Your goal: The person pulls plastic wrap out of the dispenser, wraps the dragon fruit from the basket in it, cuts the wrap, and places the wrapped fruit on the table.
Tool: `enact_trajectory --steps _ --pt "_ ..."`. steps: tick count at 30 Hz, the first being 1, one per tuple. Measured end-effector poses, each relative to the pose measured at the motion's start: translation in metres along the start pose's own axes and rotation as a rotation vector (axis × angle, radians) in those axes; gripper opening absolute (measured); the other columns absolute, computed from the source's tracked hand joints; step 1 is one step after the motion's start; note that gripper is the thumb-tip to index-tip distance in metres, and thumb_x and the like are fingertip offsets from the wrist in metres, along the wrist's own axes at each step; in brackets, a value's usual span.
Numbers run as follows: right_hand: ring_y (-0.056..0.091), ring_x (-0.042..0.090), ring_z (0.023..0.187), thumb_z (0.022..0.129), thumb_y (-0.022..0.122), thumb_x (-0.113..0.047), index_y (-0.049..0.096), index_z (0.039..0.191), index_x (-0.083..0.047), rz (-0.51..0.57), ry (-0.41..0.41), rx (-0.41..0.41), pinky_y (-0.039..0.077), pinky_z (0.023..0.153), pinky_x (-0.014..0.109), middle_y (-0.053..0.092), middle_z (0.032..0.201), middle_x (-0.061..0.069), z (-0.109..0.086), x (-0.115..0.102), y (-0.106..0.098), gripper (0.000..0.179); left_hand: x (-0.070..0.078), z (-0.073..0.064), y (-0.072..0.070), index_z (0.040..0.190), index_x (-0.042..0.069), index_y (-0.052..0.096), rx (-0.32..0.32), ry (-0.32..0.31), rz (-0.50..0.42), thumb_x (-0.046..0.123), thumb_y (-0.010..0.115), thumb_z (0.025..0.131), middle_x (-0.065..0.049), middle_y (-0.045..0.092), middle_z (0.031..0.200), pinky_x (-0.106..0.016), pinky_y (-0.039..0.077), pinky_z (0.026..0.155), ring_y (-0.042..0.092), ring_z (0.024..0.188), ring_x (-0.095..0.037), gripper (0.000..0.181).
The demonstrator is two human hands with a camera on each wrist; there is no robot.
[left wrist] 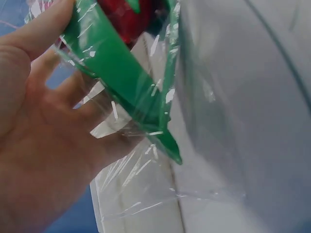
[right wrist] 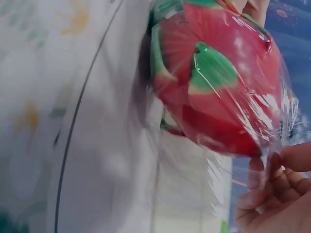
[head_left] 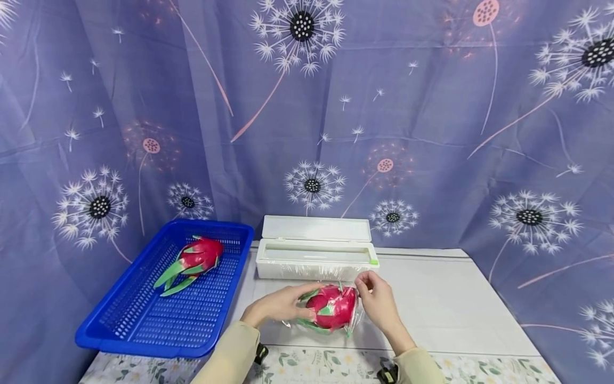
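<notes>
A spread left hand [head_left: 283, 305] grips a dragon fruit [head_left: 332, 306] toward the table's [head_left: 446, 304] front edge, the right hand [head_left: 379, 301] pinching its film [head_left: 356, 312].

From where I stand, I can't read any words, labels, brands, numbers or signs, whether on the white cling-film dispenser [head_left: 307, 271], the blue plastic basket [head_left: 175, 326] or the film-wrapped dragon fruit [head_left: 341, 308]

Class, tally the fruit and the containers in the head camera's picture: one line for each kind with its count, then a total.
Dragon fruit: 2
Blue basket: 1
White box: 1
Total: 4
</notes>
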State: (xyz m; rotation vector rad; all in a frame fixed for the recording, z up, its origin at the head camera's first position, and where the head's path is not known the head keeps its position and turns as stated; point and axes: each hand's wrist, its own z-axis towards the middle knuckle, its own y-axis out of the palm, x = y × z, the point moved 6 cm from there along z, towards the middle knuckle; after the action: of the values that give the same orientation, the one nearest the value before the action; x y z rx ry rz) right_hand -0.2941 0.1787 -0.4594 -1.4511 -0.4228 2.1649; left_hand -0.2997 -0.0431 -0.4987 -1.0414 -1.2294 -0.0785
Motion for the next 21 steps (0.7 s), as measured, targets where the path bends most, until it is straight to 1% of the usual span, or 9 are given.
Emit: enact_trajectory --steps 2,5,8,9,12,14,17,19,21 --pt "0.052 0.013 0.064 0.093 0.060 0.002 0.061 0.085 -0.004 0.045 0.083 -0.047 0.045 0.058 0.024 0.055 0.070 0.002 0.005 0.006 0.006 0.010 0.001 0.000 -0.001 0.152 0.031 0.036 -0.021 -0.010 -0.035 0.034 0.068 0.091 0.000 0.041 0.150 -0.049 0.042 0.101 0.047 0.129 -0.026 0.069" --pt "0.050 0.014 0.063 0.094 0.057 0.003 0.060 0.086 0.001 0.130 0.191 -0.102 0.045 0.057 0.023 0.051 0.070 0.004 0.012 0.015 0.016 0.009 -0.002 0.000 -0.003 0.151 0.032 0.036 -0.042 -0.055 -0.116 0.035 0.069 0.090 -0.002 0.038 0.152 -0.053 0.038 0.103 0.040 0.134 -0.030 0.070" --pt "0.048 0.013 0.062 0.094 0.055 0.004 0.058 0.086 0.003 0.182 0.249 -0.150 0.044 0.055 0.022 0.049 0.070 0.003 0.016 0.019 0.024 0.009 -0.008 0.000 -0.006 0.153 0.032 0.034 -0.061 -0.113 -0.171 0.037 0.070 0.090 -0.005 0.033 0.155 -0.057 0.032 0.105 0.032 0.138 -0.034 0.073" --pt "0.047 0.012 0.062 0.095 0.054 0.004 0.057 0.086 0.003 0.195 0.268 -0.170 0.042 0.054 0.022 0.048 0.070 0.003 0.016 0.020 0.026 0.009 -0.009 0.001 -0.006 0.153 0.032 0.033 -0.069 -0.120 -0.182 0.039 0.069 0.090 -0.005 0.032 0.155 -0.058 0.031 0.106 0.030 0.139 -0.034 0.073" --pt "0.043 0.011 0.058 0.096 0.053 0.000 0.056 0.087 0.001 0.222 0.334 -0.221 0.036 0.049 0.021 0.047 0.070 0.002 0.016 0.023 0.031 0.010 -0.012 0.002 -0.006 0.153 0.034 0.032 -0.093 -0.112 -0.190 0.042 0.068 0.090 -0.005 0.034 0.155 -0.059 0.031 0.105 0.032 0.138 -0.034 0.073" --pt "0.040 0.010 0.055 0.097 0.052 -0.003 0.057 0.091 0.001 0.255 0.385 -0.244 0.033 0.046 0.020 0.047 0.070 0.002 0.015 0.025 0.033 0.008 -0.015 0.003 -0.006 0.153 0.034 0.032 -0.102 -0.094 -0.187 0.044 0.067 0.090 -0.005 0.035 0.154 -0.059 0.032 0.104 0.034 0.137 -0.033 0.072" --pt "0.038 0.009 0.052 0.097 0.052 -0.006 0.058 0.099 0.002 0.292 0.432 -0.246 0.031 0.043 0.020 0.047 0.071 0.001 0.013 0.029 0.035 0.011 -0.019 0.005 -0.005 0.153 0.032 0.032 -0.100 -0.094 -0.201 0.044 0.066 0.091 -0.006 0.035 0.154 -0.059 0.031 0.105 0.035 0.136 -0.033 0.071" --pt "0.039 0.008 0.052 0.097 0.052 -0.007 0.058 0.102 0.003 0.309 0.438 -0.224 0.032 0.044 0.020 0.049 0.073 0.001 0.012 0.031 0.035 0.013 -0.020 0.007 -0.005 0.153 0.031 0.033 -0.091 -0.087 -0.204 0.043 0.065 0.093 -0.006 0.035 0.154 -0.059 0.030 0.106 0.035 0.137 -0.033 0.070" --pt "0.041 0.008 0.053 0.098 0.052 -0.008 0.058 0.101 0.003 0.310 0.422 -0.195 0.034 0.045 0.021 0.050 0.074 0.002 0.012 0.033 0.035 0.013 -0.021 0.009 -0.005 0.153 0.030 0.034 -0.076 -0.079 -0.217 0.040 0.064 0.094 -0.005 0.035 0.153 -0.058 0.030 0.107 0.036 0.136 -0.032 0.067"
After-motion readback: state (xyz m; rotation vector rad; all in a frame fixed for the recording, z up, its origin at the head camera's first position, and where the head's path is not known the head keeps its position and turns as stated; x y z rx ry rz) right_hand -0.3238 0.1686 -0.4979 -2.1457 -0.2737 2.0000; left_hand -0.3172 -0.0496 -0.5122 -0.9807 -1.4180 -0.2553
